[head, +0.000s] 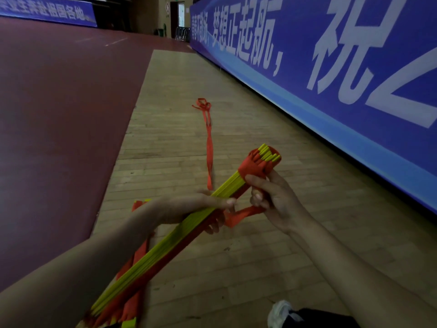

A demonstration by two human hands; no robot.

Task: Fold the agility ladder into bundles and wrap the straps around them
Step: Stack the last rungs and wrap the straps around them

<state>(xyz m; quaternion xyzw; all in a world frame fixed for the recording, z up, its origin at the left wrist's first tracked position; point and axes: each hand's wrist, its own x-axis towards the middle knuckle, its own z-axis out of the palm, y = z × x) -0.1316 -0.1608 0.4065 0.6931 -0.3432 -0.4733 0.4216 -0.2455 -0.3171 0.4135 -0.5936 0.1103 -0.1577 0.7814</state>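
A bundle of yellow ladder rungs (pixel 165 245) slants from the bottom left up to the centre right, with orange strap wound round its far end (pixel 250 165). My left hand (pixel 189 207) grips the bundle at its middle, fingers curled under it. My right hand (pixel 272 197) pinches a loose orange strap (pixel 243 214) just below the wrapped end. More orange strap hangs under the bundle's near end (pixel 134 299). A long orange strap tail (pixel 209 147) trails away over the floor to a tangled end.
I am on a pale wooden floor (pixel 236 268). A dark red court surface (pixel 59 114) lies to the left. A long blue banner wall (pixel 331 67) runs along the right. A shoe and dark trouser leg (pixel 295 313) show at the bottom right.
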